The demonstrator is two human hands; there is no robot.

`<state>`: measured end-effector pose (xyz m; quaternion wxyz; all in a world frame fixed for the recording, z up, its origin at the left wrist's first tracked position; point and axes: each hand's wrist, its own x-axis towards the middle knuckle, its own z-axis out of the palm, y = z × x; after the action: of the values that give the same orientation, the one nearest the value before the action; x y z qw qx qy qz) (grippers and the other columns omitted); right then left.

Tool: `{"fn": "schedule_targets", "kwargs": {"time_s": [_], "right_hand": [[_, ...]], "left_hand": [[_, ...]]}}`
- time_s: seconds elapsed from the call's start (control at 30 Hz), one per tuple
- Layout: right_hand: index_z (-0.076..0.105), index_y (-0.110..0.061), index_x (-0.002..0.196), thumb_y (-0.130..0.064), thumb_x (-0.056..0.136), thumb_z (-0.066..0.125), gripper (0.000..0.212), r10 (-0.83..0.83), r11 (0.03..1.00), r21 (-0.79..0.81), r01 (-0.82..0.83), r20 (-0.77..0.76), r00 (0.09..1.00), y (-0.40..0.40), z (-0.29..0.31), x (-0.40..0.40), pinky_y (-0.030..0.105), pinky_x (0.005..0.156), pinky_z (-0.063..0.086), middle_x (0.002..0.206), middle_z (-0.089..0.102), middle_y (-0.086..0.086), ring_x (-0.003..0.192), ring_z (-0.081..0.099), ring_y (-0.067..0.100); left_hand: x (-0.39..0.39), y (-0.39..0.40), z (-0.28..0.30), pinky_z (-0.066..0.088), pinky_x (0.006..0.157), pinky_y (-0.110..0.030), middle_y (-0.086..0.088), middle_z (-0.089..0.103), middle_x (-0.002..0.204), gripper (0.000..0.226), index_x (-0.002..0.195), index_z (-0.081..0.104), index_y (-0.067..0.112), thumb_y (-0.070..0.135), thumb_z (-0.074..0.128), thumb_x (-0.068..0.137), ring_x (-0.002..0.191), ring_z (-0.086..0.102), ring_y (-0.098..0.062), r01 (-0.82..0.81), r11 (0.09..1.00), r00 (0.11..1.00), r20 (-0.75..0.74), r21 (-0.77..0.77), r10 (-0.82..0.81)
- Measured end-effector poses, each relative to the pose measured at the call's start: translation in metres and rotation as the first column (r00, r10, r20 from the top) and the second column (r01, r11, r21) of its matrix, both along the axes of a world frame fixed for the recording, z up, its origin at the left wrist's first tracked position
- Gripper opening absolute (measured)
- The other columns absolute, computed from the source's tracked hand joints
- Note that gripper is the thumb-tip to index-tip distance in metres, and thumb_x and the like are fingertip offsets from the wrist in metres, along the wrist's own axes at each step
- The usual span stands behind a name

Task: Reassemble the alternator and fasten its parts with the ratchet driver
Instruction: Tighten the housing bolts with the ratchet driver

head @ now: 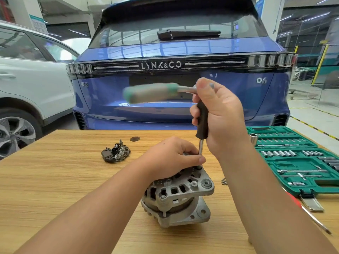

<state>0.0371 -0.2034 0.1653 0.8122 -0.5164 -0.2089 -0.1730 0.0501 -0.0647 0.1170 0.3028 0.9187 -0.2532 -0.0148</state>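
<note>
Blue car (183,99) behind, white car (27,79) at left. Wooden bench (64,180) carries all. Open green socket case (300,162) on the right side of the bench. Alternator (178,195) near bench centre, standing on end. Right hand (220,118) wrapped round the black upright grip of the ratchet driver (201,121); green handle blurred, sticking left. Left hand (170,156) on top of alternator, fingers pinching driver shaft just above a bolt. Rectifier plate (116,153) lies apart, left and behind.

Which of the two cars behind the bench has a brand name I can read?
The blue car, straight behind the table: LYNK&CO runs across its tailgate. The white car at left shows only its side, with no readable lettering.
</note>
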Motion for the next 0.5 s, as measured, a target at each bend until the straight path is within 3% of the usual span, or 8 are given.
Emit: {"fn": "schedule_targets", "kwargs": {"time_s": [0.07,0.1,0.17,0.23,0.3,0.33,0.43,0.5], "right_hand": [[0.064,-0.009,0.104,-0.031,0.090,0.075,0.028,-0.143,0.988,-0.058,0.143,0.004,0.990,0.004,0.000,-0.001,0.026,0.045,0.036,0.061,0.051,-0.006,0.052,0.042,0.012],[0.065,-0.012,0.094,-0.028,0.091,0.074,0.019,-0.138,0.988,-0.078,0.136,-0.012,0.990,0.003,0.001,-0.002,0.027,0.046,0.034,0.061,0.049,-0.005,0.051,0.040,0.012],[0.064,-0.014,0.089,-0.022,0.090,0.072,0.011,0.040,0.995,-0.089,-0.049,-0.100,0.994,-0.004,0.005,-0.003,0.026,0.052,0.034,0.065,0.048,-0.005,0.052,0.041,0.010],[0.065,-0.015,0.101,-0.020,0.080,0.071,0.022,0.309,0.948,-0.024,-0.316,-0.160,0.938,-0.016,0.007,-0.001,0.025,0.059,0.038,0.073,0.055,-0.007,0.058,0.049,0.008],[0.066,-0.018,0.105,-0.020,0.072,0.070,0.033,0.436,0.900,0.050,-0.434,-0.145,0.888,-0.023,0.006,-0.001,0.025,0.065,0.040,0.082,0.062,-0.010,0.065,0.057,0.007],[0.066,-0.020,0.102,-0.019,0.070,0.072,0.033,0.449,0.894,0.075,-0.443,-0.124,0.885,-0.024,0.005,-0.001,0.025,0.066,0.040,0.085,0.066,-0.010,0.068,0.060,0.007],[0.061,-0.025,0.099,-0.010,0.072,0.073,0.034,0.371,0.925,0.107,-0.365,-0.044,0.928,-0.016,0.003,0.003,0.024,0.062,0.042,0.095,0.073,-0.005,0.072,0.065,0.010],[0.059,-0.030,0.108,-0.004,0.084,0.067,0.037,0.158,0.987,-0.003,-0.159,0.092,0.983,-0.008,-0.001,0.005,0.024,0.060,0.047,0.098,0.073,0.000,0.071,0.064,0.013]], "left_hand": [[0.000,0.000,0.001,0.035,0.047,-0.013,0.022,0.061,0.062,0.024,0.073,0.068,0.043,0.057,0.067,0.092,0.053,0.052,0.004,0.024,1.000,1.000,0.004,0.005,-0.024],[0.000,0.000,0.001,0.034,0.045,-0.010,0.022,0.061,0.062,0.024,0.072,0.068,0.043,0.057,0.067,0.092,0.053,0.053,0.003,0.031,1.000,0.999,0.009,0.006,-0.031],[0.001,0.001,0.000,0.038,0.046,-0.011,0.020,0.067,0.070,0.022,0.078,0.071,0.042,0.058,0.067,0.091,0.057,0.058,-0.001,0.029,1.000,1.000,0.007,-0.001,-0.029],[0.003,0.001,-0.001,0.049,0.058,-0.021,0.017,0.073,0.085,0.018,0.090,0.072,0.044,0.061,0.065,0.091,0.069,0.065,-0.005,0.022,1.000,1.000,0.001,-0.007,-0.022],[0.003,0.002,-0.002,0.054,0.065,-0.027,0.016,0.075,0.090,0.018,0.093,0.072,0.045,0.062,0.065,0.090,0.075,0.067,-0.006,0.023,1.000,1.000,-0.003,-0.011,-0.023],[0.003,0.002,-0.002,0.053,0.062,-0.023,0.017,0.074,0.086,0.019,0.092,0.072,0.044,0.061,0.065,0.090,0.072,0.066,-0.004,0.026,1.000,1.000,-0.003,-0.013,-0.026],[0.002,0.000,-0.002,0.038,0.046,-0.010,0.021,0.064,0.065,0.025,0.078,0.072,0.039,0.058,0.065,0.093,0.055,0.056,0.003,0.012,1.000,1.000,0.008,-0.024,-0.012],[0.002,-0.001,-0.003,0.036,0.046,-0.008,0.019,0.063,0.065,0.029,0.074,0.069,0.036,0.056,0.065,0.094,0.053,0.054,0.005,-0.006,0.999,1.000,0.021,-0.036,0.007]]}}
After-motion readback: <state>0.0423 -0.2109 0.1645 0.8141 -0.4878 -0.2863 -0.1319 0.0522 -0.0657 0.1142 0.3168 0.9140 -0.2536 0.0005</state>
